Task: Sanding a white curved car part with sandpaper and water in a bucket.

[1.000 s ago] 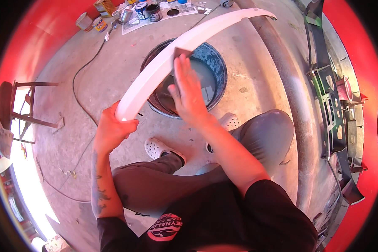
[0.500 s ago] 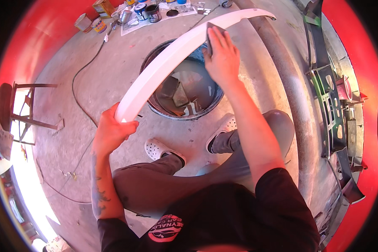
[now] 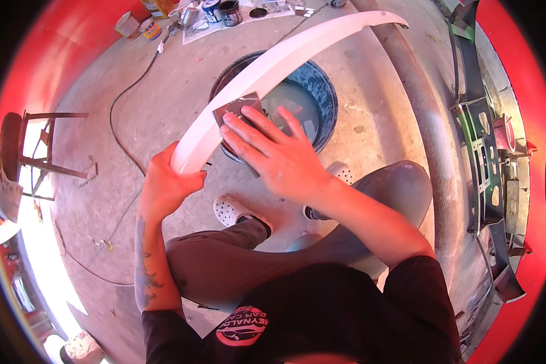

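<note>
My left hand (image 3: 175, 188) grips the lower end of a long, curved white strip (image 3: 291, 50), which reaches up to the upper right. My right hand (image 3: 273, 151) lies with outstretched, slightly spread fingers on a dark square sheet, likely sandpaper (image 3: 236, 104), against the strip's lower half. Beneath the strip stands a dark round tub (image 3: 329, 97) holding grey, murky water; part of it is hidden by my hand and the strip.
Paint cans (image 3: 230, 15) lie at the back on paper (image 3: 194, 33). A hose (image 3: 118, 106) crosses the concrete floor (image 3: 376, 170). A chair (image 3: 51, 164) is at left, dark car panels (image 3: 485, 170) at right. My feet in white clogs (image 3: 230, 212) are below.
Over the last half second my right hand and the dark sheet have moved down and left along the strip, from its upper part toward my left hand. My left hand keeps its grip.
</note>
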The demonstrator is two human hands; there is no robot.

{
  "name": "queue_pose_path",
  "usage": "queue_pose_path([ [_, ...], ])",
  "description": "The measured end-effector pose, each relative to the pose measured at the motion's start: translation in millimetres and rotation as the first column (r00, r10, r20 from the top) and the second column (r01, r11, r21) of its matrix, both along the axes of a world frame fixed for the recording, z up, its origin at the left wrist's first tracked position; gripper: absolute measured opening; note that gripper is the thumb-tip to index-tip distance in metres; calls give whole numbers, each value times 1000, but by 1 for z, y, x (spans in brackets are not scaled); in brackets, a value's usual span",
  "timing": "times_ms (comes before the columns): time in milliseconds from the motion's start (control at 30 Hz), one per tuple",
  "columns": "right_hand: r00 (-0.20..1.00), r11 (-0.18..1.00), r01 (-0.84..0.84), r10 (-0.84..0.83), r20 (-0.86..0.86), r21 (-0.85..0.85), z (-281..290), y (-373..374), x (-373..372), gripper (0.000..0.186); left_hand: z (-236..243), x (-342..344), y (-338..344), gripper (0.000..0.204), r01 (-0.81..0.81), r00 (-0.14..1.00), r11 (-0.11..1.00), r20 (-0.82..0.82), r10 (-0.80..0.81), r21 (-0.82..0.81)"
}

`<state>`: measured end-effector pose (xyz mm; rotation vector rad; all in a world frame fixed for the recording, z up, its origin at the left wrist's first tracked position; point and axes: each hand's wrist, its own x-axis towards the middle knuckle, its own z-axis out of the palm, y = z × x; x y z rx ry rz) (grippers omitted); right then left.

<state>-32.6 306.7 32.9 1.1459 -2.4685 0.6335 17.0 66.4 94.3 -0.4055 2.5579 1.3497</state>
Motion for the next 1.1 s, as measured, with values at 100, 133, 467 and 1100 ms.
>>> queue_pose_path([
  [100,989,996,9,4,-147,90,-7,31,-39,62,4,-2,4,43,13,999,1000,-43,-13,-14],
  [133,985,990,128,-120,-124,59,-7,43,-56,60,7,-2,4,43,1,1000,999,-17,-2,-42],
  [467,985,984,-159,163,51,-75,0,-13,24,67,0,1,3,42,11,999,1000,-53,-10,18],
  [1100,964,967,254,-255,-72,-27,-11,56,-80,52,6,-1,5,41,31,998,997,-52,-35,-67],
])
